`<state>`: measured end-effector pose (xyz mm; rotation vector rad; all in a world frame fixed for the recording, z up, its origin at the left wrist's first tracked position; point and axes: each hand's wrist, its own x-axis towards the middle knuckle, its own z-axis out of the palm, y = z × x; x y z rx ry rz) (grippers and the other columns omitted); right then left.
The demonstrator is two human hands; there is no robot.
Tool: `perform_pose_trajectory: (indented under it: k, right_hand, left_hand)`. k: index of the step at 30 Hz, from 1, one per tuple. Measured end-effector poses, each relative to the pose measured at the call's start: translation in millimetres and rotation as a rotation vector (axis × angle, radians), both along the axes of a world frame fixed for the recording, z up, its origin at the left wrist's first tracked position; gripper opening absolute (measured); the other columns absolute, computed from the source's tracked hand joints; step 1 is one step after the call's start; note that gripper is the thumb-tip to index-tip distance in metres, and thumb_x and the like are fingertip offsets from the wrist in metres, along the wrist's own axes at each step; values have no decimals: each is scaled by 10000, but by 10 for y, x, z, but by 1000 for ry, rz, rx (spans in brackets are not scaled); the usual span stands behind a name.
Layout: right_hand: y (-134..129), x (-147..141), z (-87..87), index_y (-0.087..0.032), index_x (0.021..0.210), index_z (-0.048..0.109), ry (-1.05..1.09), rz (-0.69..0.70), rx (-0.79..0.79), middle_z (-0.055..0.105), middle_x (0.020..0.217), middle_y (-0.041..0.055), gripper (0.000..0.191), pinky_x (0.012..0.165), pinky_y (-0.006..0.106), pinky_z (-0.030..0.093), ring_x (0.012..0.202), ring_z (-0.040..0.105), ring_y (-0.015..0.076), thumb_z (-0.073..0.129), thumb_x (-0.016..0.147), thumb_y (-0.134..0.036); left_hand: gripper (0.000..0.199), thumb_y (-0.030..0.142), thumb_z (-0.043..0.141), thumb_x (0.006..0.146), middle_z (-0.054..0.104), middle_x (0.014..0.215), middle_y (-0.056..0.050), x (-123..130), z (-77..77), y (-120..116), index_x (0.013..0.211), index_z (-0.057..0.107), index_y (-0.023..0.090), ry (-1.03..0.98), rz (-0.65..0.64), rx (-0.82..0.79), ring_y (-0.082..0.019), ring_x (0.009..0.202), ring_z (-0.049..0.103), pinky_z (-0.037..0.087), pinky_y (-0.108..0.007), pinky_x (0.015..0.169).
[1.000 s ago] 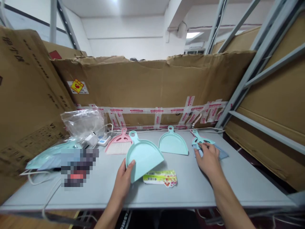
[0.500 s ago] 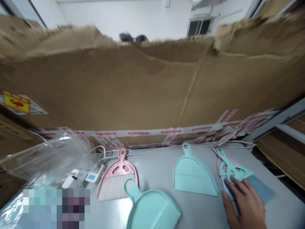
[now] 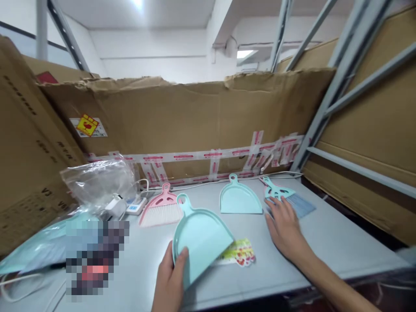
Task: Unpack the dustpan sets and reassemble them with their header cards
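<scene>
My left hand [image 3: 171, 275] grips the lower left edge of a mint green dustpan [image 3: 201, 238], its ring handle pointing up and left. My right hand [image 3: 282, 223], fingers spread, reaches over the lower part of a mint brush with blue bristles [image 3: 300, 204] at the right; whether the fingertips press on it is unclear. Part of a pink piece shows behind that brush. Between them, farther back, a second mint dustpan [image 3: 240, 199] lies flat. A pink dustpan [image 3: 165, 187] with a white-bristled brush [image 3: 162, 213] on it lies at the left.
A colourful card [image 3: 242, 251] lies partly under the held dustpan. Clear plastic bags [image 3: 100, 180], a white power strip [image 3: 135, 206] and cables are at the left. A tall cardboard wall [image 3: 182, 117] stands behind the grey table [image 3: 338, 242], with a metal frame [image 3: 321, 119] at the right.
The view has tilted up and widened. My left hand has come into view, holding the near mint dustpan, and the card beneath now shows. My right hand remains by the blue-bristled brush.
</scene>
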<state>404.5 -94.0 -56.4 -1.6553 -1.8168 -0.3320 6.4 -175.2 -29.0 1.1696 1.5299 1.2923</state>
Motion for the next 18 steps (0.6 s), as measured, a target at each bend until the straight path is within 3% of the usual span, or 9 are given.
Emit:
perform_pose_trajectory:
  k: [6,9,12,15,18]
  right_hand:
    - [347,229,394,-177,1558,638,-113,-159,-215,693,1544,202,506,1225,603,405,1523,490,444,543,1115,-403]
    - [475,290,458,-155,1533,662,-176,-142,-294,748,1448,210,496,1151,525,438,1362,618,404,601,1093,-375]
    - [521,312,439,-150,1541,658,-168,-105,-265,777,1384,199,480,1080,466,471,1277,670,372,597,1087,-294]
    - [512,348,372,-130,1506,667,-135,-79,-236,787,1341,188,471,1072,441,481,1253,680,364,634,1058,-272]
    - [469,402,275,-124,1516,660,-112,-47,-209,777,1369,196,508,1103,447,475,1298,658,377,676,1036,-287]
  left_hand:
    - [747,705,758,910,843,1266,-153,37,335,166,1415,753,154,-111,-81,65,-398,1216,767,605,-461,1062]
    - [723,701,738,933,828,1309,-156,80,586,352,1421,751,168,-36,-140,174,-392,1232,753,593,-471,1065]
    - [718,682,771,890,822,1319,-163,156,789,594,1393,764,171,-20,-215,265,-404,1301,720,576,-478,1088]
    - [762,701,762,851,817,1322,-169,246,778,722,1373,756,146,-24,-266,243,-408,1291,720,558,-491,1105]
    - [715,707,738,875,814,1324,-165,327,561,609,1334,756,159,13,-214,228,-388,1259,730,552,-475,1103]
